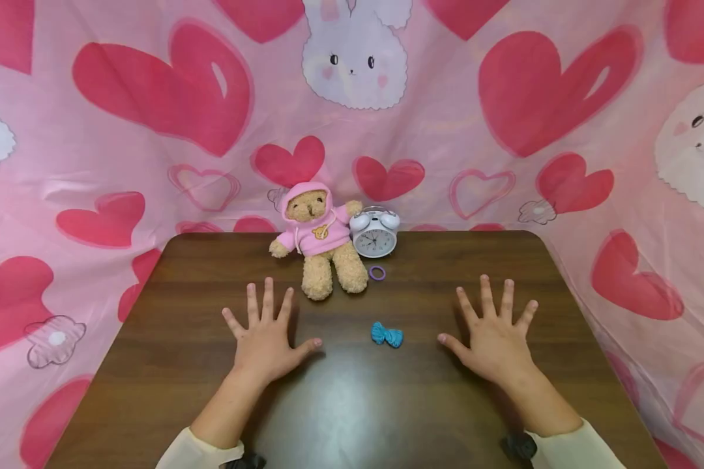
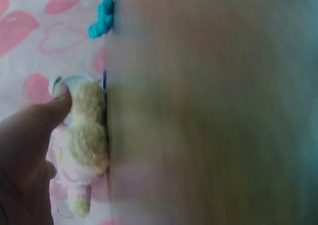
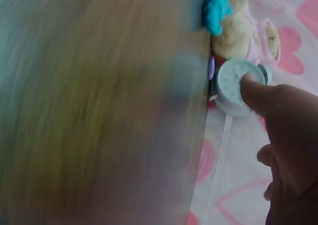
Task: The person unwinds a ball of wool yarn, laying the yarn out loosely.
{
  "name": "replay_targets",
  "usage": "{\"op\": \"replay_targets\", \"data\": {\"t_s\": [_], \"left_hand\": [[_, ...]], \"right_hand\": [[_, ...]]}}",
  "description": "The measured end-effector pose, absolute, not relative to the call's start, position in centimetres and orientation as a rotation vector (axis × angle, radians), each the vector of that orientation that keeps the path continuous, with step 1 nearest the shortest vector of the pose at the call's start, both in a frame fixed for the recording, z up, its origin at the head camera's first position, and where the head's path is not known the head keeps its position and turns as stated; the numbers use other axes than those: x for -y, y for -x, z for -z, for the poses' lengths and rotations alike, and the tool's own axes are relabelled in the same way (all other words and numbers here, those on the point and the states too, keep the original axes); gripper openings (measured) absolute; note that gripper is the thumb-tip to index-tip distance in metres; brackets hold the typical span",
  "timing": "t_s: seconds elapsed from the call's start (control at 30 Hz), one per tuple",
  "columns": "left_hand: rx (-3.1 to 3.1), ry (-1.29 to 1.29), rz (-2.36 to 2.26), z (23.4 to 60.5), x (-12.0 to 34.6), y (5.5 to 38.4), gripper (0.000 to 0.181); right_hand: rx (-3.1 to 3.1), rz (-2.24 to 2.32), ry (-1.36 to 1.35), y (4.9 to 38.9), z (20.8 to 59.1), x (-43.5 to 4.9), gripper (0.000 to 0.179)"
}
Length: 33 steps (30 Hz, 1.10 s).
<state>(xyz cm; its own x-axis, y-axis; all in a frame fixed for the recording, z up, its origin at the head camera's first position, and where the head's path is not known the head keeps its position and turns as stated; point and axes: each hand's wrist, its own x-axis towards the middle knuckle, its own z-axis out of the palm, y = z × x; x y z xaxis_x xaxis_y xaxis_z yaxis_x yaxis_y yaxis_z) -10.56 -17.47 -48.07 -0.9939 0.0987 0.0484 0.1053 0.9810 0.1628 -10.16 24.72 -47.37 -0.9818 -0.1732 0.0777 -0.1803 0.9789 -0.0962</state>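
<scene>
My left hand (image 1: 265,346) is over the left part of the brown table, palm down, fingers straight and spread, holding nothing. On the right side my right hand (image 1: 497,344) is spread the same way, also holding nothing. A blue bow (image 1: 386,335) lies between the two hands, apart from both. Behind it sits a tan teddy bear (image 1: 319,238) in a pink hoodie, beyond the left fingertips. A white twin-bell alarm clock (image 1: 375,236) stands upright beside the bear. In front of the clock lies a small purple ring (image 1: 377,273), close to the bear's foot.
The dark wood table (image 1: 340,404) has rounded far corners. A pink cloth (image 1: 446,117) printed with hearts and rabbits hangs behind it and along both sides. Dark wrist cameras (image 1: 521,446) sit at the cream sleeves (image 1: 569,449).
</scene>
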Motion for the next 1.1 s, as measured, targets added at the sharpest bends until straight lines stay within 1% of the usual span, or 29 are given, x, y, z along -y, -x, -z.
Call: {"op": "replay_targets", "data": {"t_s": [0.27,0.47,0.8,0.97,1.1], "left_hand": [[3.123,0.321,0.31,48.3,13.9,10.9,0.115],[3.132,0.451,0.451,48.3,11.0,11.4,0.109],[3.089,0.631,0.591,48.6,8.2,12.0,0.09],[3.082,0.681,0.647,48.5,7.2,12.2,0.074],[3.086,0.701,0.714,48.5,6.7,12.4,0.066]], "right_hand": [[3.059,-0.196,-0.45,10.4,48.1,-21.0,0.089],[3.014,-0.223,-0.545,10.7,48.4,-18.5,0.084],[3.018,-0.264,-0.629,10.9,48.5,-16.4,0.075],[3.048,-0.309,-0.646,11.1,48.5,-15.6,0.062],[3.069,-0.34,-0.657,11.2,48.4,-15.0,0.053]]}}
